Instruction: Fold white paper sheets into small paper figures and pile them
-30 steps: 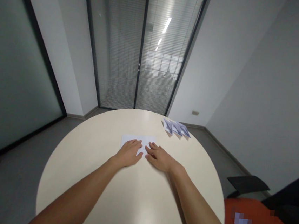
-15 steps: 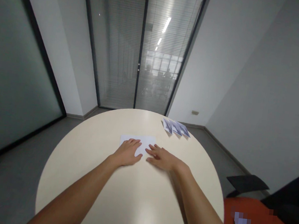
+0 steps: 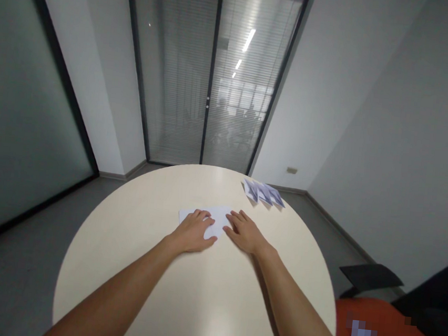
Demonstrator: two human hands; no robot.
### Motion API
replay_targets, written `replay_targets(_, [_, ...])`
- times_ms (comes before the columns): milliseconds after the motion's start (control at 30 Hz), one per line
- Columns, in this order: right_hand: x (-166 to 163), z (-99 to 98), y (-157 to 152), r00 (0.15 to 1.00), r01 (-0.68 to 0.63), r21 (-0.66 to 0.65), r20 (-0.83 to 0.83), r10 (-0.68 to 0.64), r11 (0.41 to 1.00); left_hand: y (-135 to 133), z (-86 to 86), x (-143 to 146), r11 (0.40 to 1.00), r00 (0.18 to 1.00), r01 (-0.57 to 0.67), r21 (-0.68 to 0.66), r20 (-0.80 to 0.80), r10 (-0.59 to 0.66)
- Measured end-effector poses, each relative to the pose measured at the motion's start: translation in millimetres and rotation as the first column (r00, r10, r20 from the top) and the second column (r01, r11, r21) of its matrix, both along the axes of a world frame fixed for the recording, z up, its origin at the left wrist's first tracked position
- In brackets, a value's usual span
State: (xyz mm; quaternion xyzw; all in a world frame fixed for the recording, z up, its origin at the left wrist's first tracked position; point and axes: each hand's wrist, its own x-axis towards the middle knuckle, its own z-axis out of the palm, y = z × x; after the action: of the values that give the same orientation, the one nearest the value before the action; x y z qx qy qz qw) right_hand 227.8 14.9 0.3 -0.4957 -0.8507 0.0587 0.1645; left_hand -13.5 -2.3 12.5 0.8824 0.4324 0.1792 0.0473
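Note:
A white sheet of paper (image 3: 216,225) lies flat on the round cream table (image 3: 195,297), partly covered by both hands. My left hand (image 3: 193,231) rests on the paper's left part, palm down, fingers spread and thumb pointing right. At the right edge of the sheet, my right hand (image 3: 244,232) lies with its fingers stretched out and apart, fingertips on or just beside the paper. Neither hand grips anything. Beyond the right hand, several folded paper pieces (image 3: 263,194) overlap in a row near the table's far right edge.
An orange chair (image 3: 386,331) with a black armrest (image 3: 372,277) stands at the lower right, a blurred-out printed item on its seat. Past the table's far edge is a glass partition with blinds (image 3: 185,80). White walls (image 3: 400,143) stand on the right.
My right hand has turned a little, its fingers now pointing further forward along the paper's right edge. The left hand and sheet have shifted slightly, the sheet tilting a little.

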Motion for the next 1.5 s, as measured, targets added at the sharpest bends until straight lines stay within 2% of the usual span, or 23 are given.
replay_targets(133, [-3, -4.3, 0, 0.999, 0.046, -0.017, 0.023, -0.046, 0.999, 3, -1.5, -2, 1.0, 1.0, 0.025, 0.014, -0.001, -0.025])
replay_targets(467, [-4, -3.0, -6, 0.998, 0.037, -0.095, 0.049, -0.032, 0.995, 5, -2.1, -3, 0.999, 0.999, 0.033, 0.007, 0.014, -0.033])
replay_targets(667, [-1, -0.6, -1, 1.0, -0.02, 0.023, 0.004, 0.019, 1.0, 2, 4.6, -3, 0.998, 0.998, 0.065, -0.014, 0.003, -0.065])
replay_targets(900, [4, -4.8, 10, 0.993, -0.005, 0.112, -0.116, 0.018, 0.994, 4, -3.9, -5, 0.992, 0.992, 0.125, -0.036, 0.025, -0.124])
replay_targets(1167, [6, -2.9, 16, 0.973, 0.138, 0.094, -0.198, -0.117, 0.986, 4, -0.9, -8, 0.978, 0.979, 0.204, -0.043, -0.001, -0.204])
replay_targets(1400, [9, -5.4, 13, 0.989, 0.032, 0.118, -0.148, -0.014, 0.992, 3, -3.6, -5, 0.982, 0.982, 0.189, -0.017, -0.029, -0.189])
replay_targets(1500, [13, -5.6, 11, 0.993, -0.013, 0.089, -0.114, 0.023, 0.996, 3, -3.9, -4, 0.984, 0.983, 0.179, -0.014, -0.025, -0.18])
